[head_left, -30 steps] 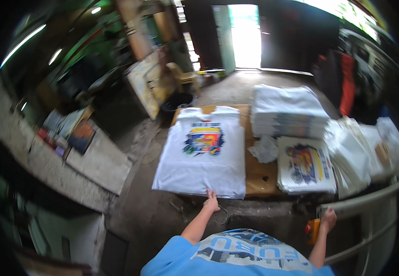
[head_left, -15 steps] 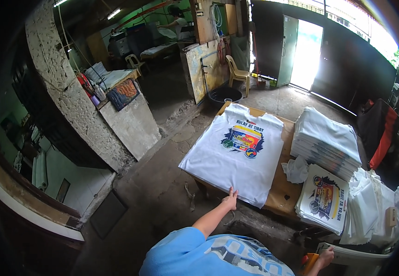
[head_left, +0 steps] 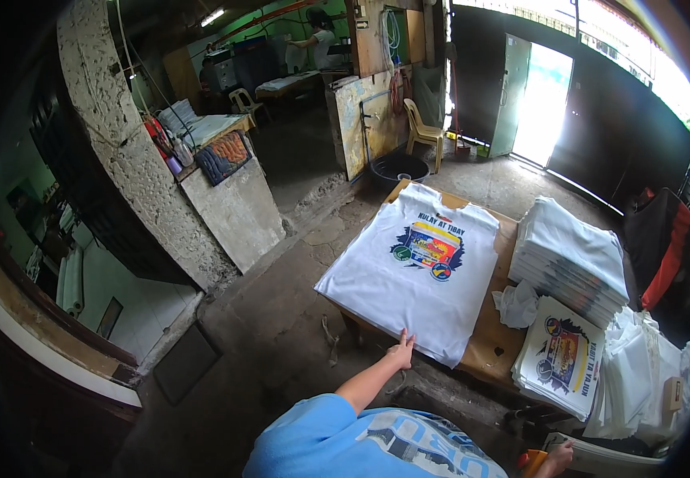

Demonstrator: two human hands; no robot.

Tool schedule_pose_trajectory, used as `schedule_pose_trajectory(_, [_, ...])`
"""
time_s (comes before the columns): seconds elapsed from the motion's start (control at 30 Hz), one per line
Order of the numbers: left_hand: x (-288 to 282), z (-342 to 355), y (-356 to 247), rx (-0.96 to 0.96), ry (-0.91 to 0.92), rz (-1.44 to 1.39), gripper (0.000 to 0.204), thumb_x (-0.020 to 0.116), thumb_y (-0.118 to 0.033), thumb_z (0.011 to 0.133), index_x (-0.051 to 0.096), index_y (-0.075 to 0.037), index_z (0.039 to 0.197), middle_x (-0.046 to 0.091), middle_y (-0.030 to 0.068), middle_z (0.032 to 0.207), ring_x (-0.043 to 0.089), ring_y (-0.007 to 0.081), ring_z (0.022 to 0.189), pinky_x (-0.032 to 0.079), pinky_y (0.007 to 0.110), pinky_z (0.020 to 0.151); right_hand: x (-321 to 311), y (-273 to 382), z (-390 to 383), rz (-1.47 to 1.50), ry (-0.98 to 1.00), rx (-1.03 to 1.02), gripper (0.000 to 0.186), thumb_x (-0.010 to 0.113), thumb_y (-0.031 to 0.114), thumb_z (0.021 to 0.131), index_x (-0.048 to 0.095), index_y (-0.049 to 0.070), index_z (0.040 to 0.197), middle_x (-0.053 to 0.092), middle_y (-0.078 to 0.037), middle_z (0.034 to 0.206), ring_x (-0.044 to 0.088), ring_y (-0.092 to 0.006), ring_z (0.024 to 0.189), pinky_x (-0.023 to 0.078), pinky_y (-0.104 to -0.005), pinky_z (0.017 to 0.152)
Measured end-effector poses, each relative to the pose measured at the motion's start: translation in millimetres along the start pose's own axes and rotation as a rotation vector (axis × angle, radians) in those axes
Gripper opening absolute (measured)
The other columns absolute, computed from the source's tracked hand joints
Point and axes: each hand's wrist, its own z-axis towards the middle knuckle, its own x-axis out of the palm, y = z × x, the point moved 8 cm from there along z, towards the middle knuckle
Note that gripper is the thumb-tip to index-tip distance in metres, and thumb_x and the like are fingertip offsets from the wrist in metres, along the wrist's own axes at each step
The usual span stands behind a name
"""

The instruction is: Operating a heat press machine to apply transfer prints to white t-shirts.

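Reaching forward from the lower edge, the left hand [head_left: 401, 350] lies on the near hem of a white T-shirt [head_left: 412, 279] — fingers stretched out flat and close together, pressing the cloth and gripping nothing. The shirt is spread face up on a brown worktop [head_left: 492, 342], its collar pointing away from the person and a multicoloured print on the chest; the near left corner of the cloth hangs a little over the worktop's edge.

The right hand [head_left: 556, 458] shows only in part at the bottom edge of the view, just beside a small orange thing [head_left: 529, 461] — whether its fingers are open or closed cannot be told.

To the right of the spread shirt stands a tall stack of folded white shirts [head_left: 572, 259], and nearer the person a lower pile of printed shirts [head_left: 561, 357] with a colourful design on top. A crumpled white cloth [head_left: 517, 304] lies between the spread shirt and these stacks. Further right are bundles in clear plastic [head_left: 647, 374].

Beyond the worktop sit a black tub [head_left: 399, 169] and a yellow plastic chair [head_left: 422, 131] on the concrete floor, near a bright open doorway [head_left: 542, 103]. A rough concrete pillar [head_left: 134, 151] rises at the left. Another person [head_left: 322, 44] stands far back in the green-walled area.
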Motion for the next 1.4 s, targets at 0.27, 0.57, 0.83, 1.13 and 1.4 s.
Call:
schedule_pose_trajectory(0.27, [-0.6,3.6,-4.9,-0.007,0.014,0.013,0.1,0.066,-0.02,0.065,-0.005,-0.018,0.135,-0.019,0.0178,0.137,0.05,0.0298,0.105,0.044,0.038,0.083,6.7,-29.9,4.2,-0.016,-0.005,0.025,0.059,0.03,0.049,0.083,0.062,-0.001,0.075,0.06,-0.019,0.074,0.059,-0.035,0.07,0.048,-0.0429,0.064])
schedule_pose_trajectory(0.57, [-0.1,2.5,0.1,-0.012,0.042,0.005,0.098,0.065,-0.019,0.065,-0.003,-0.018,0.135,-0.018,0.0174,0.137,0.048,0.0301,0.106,0.043,0.038,0.084,-1.6,-20.1,0.7,-0.014,0.026,0.027,0.058,0.034,0.052,0.08,0.062,0.002,0.072,0.062,-0.015,0.071,0.061,-0.0308,0.066,0.05,-0.0397,0.061])
schedule_pose_trajectory(0.83, [1.7,3.5,-5.3,0.015,0.033,0.061,0.101,0.067,-0.027,0.066,-0.005,-0.014,0.135,-0.015,0.023,0.136,0.049,0.0334,0.104,0.044,0.037,0.084,-1.0,-15.0,-1.8,-0.081,-0.041,0.043,0.057,0.034,0.055,0.078,0.064,0.007,0.071,0.063,-0.01,0.07,0.062,-0.0309,0.065,0.052,-0.0394,0.06])
schedule_pose_trajectory(1.13, [-1.3,14.2,-4.0,-0.033,0.088,-0.032,0.101,0.066,-0.017,0.063,-0.004,-0.019,0.135,-0.02,0.016,0.137,0.046,0.0285,0.11,0.042,0.04,0.085,-18.6,-1.8,-9.6,-0.133,-0.038,0.04,0.052,0.038,0.044,0.08,0.063,0.001,0.07,0.062,-0.018,0.072,0.061,-0.0322,0.068,0.05,-0.0407,0.062])
schedule_pose_trajectory(1.4, [-3.2,9.6,-0.6,0.002,0.084,-0.057,0.095,0.064,-0.014,0.062,0.003,-0.021,0.136,-0.015,0.0162,0.138,0.043,0.029,0.113,0.041,0.04,0.088,-15.4,-8.0,-9.2,-0.117,0.005,0.059,0.053,0.039,0.044,0.08,0.062,-0.003,0.07,0.061,-0.02,0.075,0.061,-0.0315,0.072,0.05,-0.0397,0.064])
